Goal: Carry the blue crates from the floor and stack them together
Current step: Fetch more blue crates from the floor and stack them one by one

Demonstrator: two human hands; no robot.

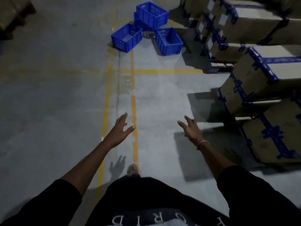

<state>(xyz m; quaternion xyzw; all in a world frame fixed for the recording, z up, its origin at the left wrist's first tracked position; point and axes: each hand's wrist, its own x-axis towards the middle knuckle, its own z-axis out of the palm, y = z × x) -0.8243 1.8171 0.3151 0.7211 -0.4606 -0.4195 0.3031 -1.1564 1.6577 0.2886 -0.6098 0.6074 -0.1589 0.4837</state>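
Several blue plastic crates stand far ahead on the grey floor. One crate (126,37) sits at the left, one crate (169,41) at the right. Behind them a third crate (152,14) rests tilted on top of another, partly hidden one. My left hand (121,128) reaches forward with straight, spread fingers and holds nothing. My right hand (191,128) is likewise stretched out, fingers spread, empty. Both hands are well short of the crates.
Stacks of cardboard boxes (260,79) bound with blue strapping line the right side. Yellow floor lines (133,101) run toward the crates. My foot (132,168) is on the floor below the hands. A dark pallet stack (13,17) stands at the far left.
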